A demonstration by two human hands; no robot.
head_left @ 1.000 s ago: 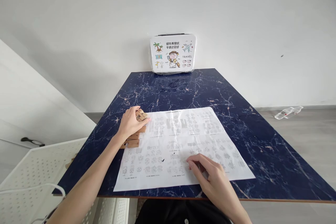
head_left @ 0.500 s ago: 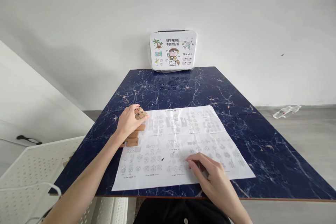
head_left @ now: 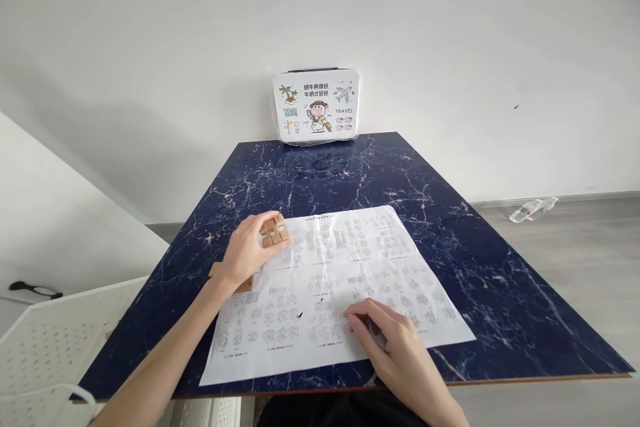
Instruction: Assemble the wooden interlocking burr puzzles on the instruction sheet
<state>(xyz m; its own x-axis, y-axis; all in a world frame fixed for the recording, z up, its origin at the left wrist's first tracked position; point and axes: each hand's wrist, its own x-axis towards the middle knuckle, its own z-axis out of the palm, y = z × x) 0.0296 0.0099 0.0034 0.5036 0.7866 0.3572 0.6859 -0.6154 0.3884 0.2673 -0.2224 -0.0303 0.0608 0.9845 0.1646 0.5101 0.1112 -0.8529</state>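
My left hand (head_left: 245,243) is closed around a small wooden block puzzle (head_left: 275,231), made of interlocking light-brown pieces with gaps between them. It is at the upper left corner of a white printed sheet (head_left: 300,363) covered in small diagrams. Loose wooden pieces (head_left: 245,285) lie under and beside my left wrist at the sheet's left edge, mostly hidden by the hand. On the lower right of the sheet rests my right hand (head_left: 395,340), its fingers curled in and thumb near the index finger, with nothing seen in it.
A dark blue marbled table (head_left: 320,180) carries the sheet. At its far edge a white cartoon-printed case (head_left: 316,107) in clear wrap stands against the wall. White perforated furniture (head_left: 60,327) is at the left. A clear plastic object (head_left: 533,209) lies on the floor at right.
The puzzle has turned in my left hand and shows a different face. That hand now covers more of the loose pieces. My right hand stays curled on the sheet; the view has shifted slightly.
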